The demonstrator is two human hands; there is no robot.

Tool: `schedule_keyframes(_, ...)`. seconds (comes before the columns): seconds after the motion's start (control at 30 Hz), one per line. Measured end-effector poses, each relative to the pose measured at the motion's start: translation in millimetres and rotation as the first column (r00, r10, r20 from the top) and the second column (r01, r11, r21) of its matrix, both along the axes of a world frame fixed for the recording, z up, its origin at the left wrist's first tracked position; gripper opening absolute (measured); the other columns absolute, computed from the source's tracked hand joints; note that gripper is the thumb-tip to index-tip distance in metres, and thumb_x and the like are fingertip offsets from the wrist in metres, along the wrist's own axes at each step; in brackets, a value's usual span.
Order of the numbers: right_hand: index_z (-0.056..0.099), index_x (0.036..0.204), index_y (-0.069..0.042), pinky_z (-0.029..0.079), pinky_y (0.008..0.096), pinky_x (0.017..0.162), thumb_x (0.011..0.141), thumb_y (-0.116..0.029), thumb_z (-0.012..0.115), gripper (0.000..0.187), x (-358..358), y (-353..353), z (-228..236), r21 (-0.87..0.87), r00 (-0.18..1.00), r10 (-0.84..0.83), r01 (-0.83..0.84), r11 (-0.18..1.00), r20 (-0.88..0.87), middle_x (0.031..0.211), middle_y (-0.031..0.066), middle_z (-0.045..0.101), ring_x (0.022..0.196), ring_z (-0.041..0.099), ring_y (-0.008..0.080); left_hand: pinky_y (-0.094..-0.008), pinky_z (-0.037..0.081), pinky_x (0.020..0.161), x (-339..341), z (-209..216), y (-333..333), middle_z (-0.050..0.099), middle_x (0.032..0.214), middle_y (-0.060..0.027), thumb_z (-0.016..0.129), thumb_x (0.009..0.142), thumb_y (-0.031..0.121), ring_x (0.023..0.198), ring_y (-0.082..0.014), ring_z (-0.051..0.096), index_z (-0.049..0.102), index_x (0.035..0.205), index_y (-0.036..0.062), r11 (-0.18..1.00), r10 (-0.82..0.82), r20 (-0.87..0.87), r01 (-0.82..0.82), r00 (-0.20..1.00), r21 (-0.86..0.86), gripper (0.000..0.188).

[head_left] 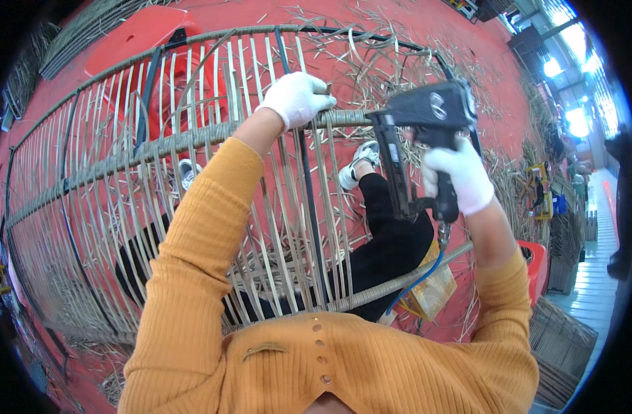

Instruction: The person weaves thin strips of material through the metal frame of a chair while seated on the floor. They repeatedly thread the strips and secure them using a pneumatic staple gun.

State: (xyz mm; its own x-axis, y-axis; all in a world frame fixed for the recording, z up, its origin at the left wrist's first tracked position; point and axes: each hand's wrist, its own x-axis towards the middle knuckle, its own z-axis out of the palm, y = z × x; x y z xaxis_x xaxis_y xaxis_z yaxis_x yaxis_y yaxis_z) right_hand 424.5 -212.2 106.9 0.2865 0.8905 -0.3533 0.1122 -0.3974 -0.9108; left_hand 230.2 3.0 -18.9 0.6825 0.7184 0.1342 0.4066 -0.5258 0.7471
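In a white glove, my right hand (pixel 461 176) grips the handle of a black pneumatic nail gun (pixel 426 110). The gun's nose meets the wrapped middle rail of a large woven frame (pixel 185 138), and a blue air hose (pixel 419 276) runs down from its handle. My left hand (pixel 297 101), also gloved in white, is closed over the same rail just left of the nose. Whether it pinches a strand end there is hidden by the fingers. Pale strips cross the frame between its dark bars, and the frame lies across my legs.
A red plastic chair (pixel 140 34) stands beyond the frame at the far left. Cut strips (pixel 399 58) litter the red floor. A yellowish box (pixel 433 293) sits below the nail gun, beside the hose. Stacked woven panels (pixel 557 345) lie at the lower right.
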Motion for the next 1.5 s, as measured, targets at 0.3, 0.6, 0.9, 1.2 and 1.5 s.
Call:
schedule_keyframes(0.3, 0.056, 0.062, -0.003, 0.046, 0.0288, 0.048, 0.079, -0.014, 0.064, 0.022, -11.7, 60.8, 8.4, -0.214, 0.960, 0.268, -0.246, 0.945, 0.081, 0.054, 0.0055, 0.054, 0.045, 0.055, 0.0152, -0.0424, 0.054, 0.086, 2.6, 2.0, 7.2, 0.074, 0.099, -0.0126, 0.066, 0.088, 0.041, 0.095, -0.0321, 0.069, 0.076, 0.102, 0.0116, 0.999, -0.036, -0.147, 0.033, 0.989, -0.020, 0.034)
schedule_keyframes(0.6, 0.057, 0.090, 0.004, 0.046, 0.0287, 0.047, 0.078, -0.006, 0.062, 0.016, -21.7, 66.8, 15.7, -0.286, 0.940, 0.305, -0.254, 0.924, 0.150, 0.058, 0.0053, 0.054, 0.045, 0.052, 0.0143, -0.0438, 0.054, 0.083, 3.4, -2.7, 7.0, 0.073, 0.095, -0.0139, 0.063, 0.090, 0.040, 0.092, -0.0341, 0.069, 0.076, 0.098, 0.0110, 0.998, -0.049, -0.139, 0.054, 0.989, 0.036, 0.033)
schedule_keyframes(0.9, 0.059, 0.094, -0.003, 0.048, 0.0283, 0.050, 0.085, -0.013, 0.064, 0.014, 7.6, -137.0, 31.9, -0.052, 0.928, -0.368, 0.371, 0.927, 0.061, 0.062, 0.0045, 0.058, 0.051, 0.057, 0.0146, -0.0505, 0.053, 0.075, -5.3, -2.2, -8.4, 0.069, 0.077, -0.0152, 0.057, 0.093, 0.042, 0.079, -0.0386, 0.068, 0.070, 0.082, 0.0121, 0.857, -0.034, -0.166, 0.114, 0.986, 0.502, 0.034)
schedule_keyframes(1.2, 0.057, 0.095, -0.007, 0.050, 0.0317, 0.059, 0.080, -0.006, 0.064, 0.016, 118.3, -368.4, -143.8, -0.066, 0.642, -0.735, 0.761, 0.645, 0.217, 0.076, 0.0061, 0.060, 0.063, 0.058, 0.0162, -0.0447, 0.050, 0.068, -13.3, 12.6, -7.4, 0.065, 0.077, -0.0193, 0.060, 0.095, 0.032, 0.076, -0.0378, 0.066, 0.071, 0.091, 0.0079, 0.922, -0.077, -0.183, 0.140, 0.980, 0.360, 0.027)
schedule_keyframes(1.5, 0.048, 0.142, 0.002, 0.041, 0.0398, 0.107, 0.087, -0.007, 0.056, 0.056, 151.4, -351.2, -347.3, -0.119, 0.484, -0.434, 0.759, 0.640, 0.760, 0.137, 0.0243, 0.058, 0.124, 0.056, 0.0361, -0.0474, 0.053, 0.072, -23.0, 20.9, -20.8, 0.067, 0.081, -0.0179, 0.061, 0.092, 0.028, 0.080, -0.0389, 0.066, 0.070, 0.095, 0.0094, 0.839, -0.196, -0.342, 0.338, 0.919, 0.426, 0.021)
